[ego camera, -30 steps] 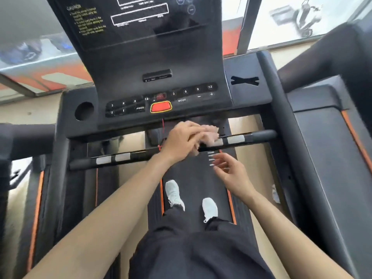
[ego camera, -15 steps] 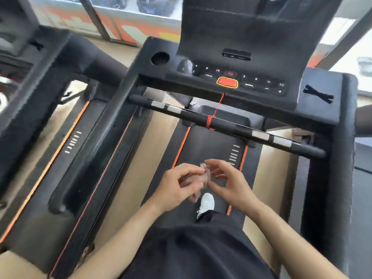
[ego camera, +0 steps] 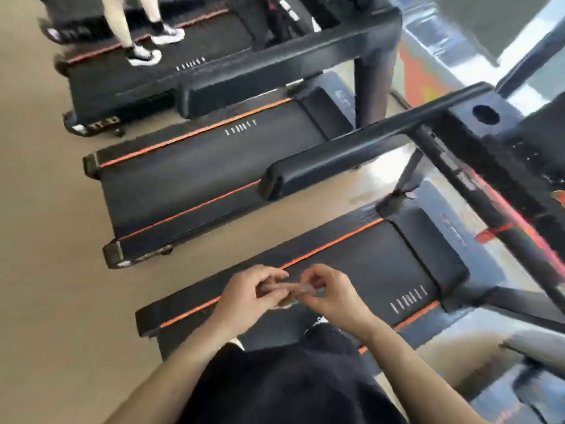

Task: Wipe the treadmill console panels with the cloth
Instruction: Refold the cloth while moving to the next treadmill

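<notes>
Both hands are together in front of my body, over the treadmill belt (ego camera: 360, 258). My left hand (ego camera: 250, 293) and my right hand (ego camera: 330, 293) pinch a small pinkish cloth (ego camera: 301, 289) between their fingertips; most of it is hidden by the fingers. The black console (ego camera: 489, 133) with a round cup hole sits at the far right edge, well away from the hands. Its crossbar (ego camera: 477, 197) with a red cord runs diagonally below it.
A second treadmill (ego camera: 195, 166) lies to the left, and a third treadmill (ego camera: 159, 68) beyond it has another person's legs and sneakers (ego camera: 143, 55) on it. A padded side handrail (ego camera: 330, 160) crosses between the machines. Beige floor (ego camera: 46, 240) fills the left.
The view has swung left, so the console has slid to the right edge. The left hand left the crossbar, came down with the cloth and met the right hand, which also grips it now.
</notes>
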A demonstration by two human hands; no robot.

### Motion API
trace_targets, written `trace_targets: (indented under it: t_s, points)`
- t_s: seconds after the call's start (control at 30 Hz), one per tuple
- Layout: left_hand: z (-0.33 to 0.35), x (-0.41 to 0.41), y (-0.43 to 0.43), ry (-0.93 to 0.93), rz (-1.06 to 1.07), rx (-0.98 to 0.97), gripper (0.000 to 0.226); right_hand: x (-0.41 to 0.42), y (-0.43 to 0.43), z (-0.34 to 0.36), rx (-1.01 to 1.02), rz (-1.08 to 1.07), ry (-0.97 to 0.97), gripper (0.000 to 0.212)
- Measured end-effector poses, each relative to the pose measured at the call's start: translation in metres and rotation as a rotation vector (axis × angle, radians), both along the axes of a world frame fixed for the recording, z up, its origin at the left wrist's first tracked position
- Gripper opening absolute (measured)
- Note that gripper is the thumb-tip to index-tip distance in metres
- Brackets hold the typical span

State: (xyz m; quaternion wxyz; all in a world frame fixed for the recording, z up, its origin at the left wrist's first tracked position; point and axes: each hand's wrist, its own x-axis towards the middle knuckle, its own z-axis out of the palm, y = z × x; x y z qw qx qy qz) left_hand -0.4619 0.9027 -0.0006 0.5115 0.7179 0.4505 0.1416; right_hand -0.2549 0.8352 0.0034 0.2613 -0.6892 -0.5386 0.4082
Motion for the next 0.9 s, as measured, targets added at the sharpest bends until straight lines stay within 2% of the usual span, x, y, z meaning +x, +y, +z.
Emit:
trace_targets:
  t_s: [0.13,0.3,0.53,0.73,0.87,0.9]
  points:
    - [-0.02,-0.093,-0.007,0.085,0.142,-0.013,0.003,-0.072,0.032,-0.007,-0.073,0.141,0.037,0.018]
    - [-0.028,-0.17,-0.007,-0.048,0.435,-0.225,0.012,-0.134,0.075,-0.009,-0.133,0.229,0.128,0.019]
    - [-0.013,-0.208,0.058,-0.238,0.733,-0.309,0.012,-0.188,0.167,-0.024,-0.164,0.288,0.126,0.013]
    - [-0.01,-0.228,0.177,-0.226,0.805,-0.248,0.013,-0.221,0.276,-0.039,-0.149,0.316,0.214,0.02]
    - [0.0,-0.241,0.263,-0.131,0.714,-0.205,0.015,-0.239,0.349,-0.038,-0.149,0.402,0.333,0.043]
    - [0.006,-0.242,0.283,-0.119,0.677,-0.185,0.016,-0.244,0.367,-0.035,-0.167,0.423,0.365,0.041]
